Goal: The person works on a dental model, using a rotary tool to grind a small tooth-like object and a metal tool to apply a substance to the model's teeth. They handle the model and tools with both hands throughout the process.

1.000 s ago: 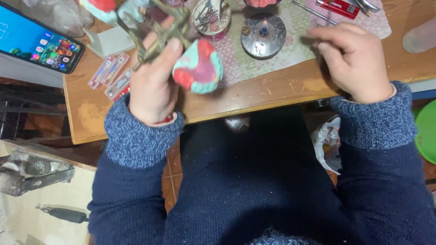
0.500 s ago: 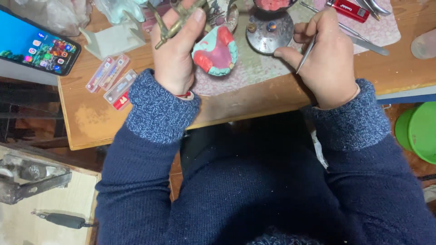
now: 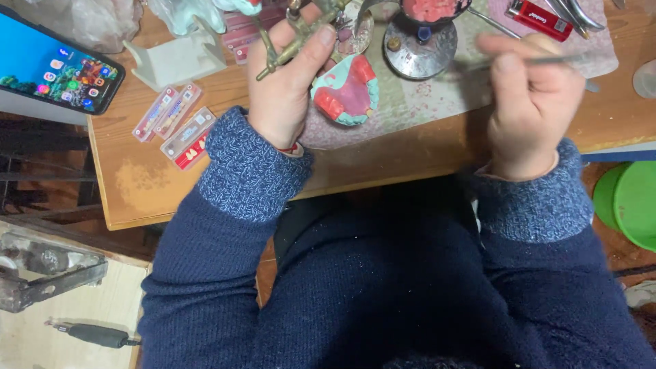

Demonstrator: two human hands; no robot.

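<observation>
dental model w/ pink wax on brass articulator, gripped by left hand. thin metal tool pinched in right hand. risk: model slips, falls off desk edge; tool gouges wax.

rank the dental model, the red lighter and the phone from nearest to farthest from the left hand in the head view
1. Dental model: teal and pink, right beside the left hand.
2. Red lighter: top edge, past the right hand.
3. Phone: far left corner of the table, roughly as far; too close to call.
</observation>
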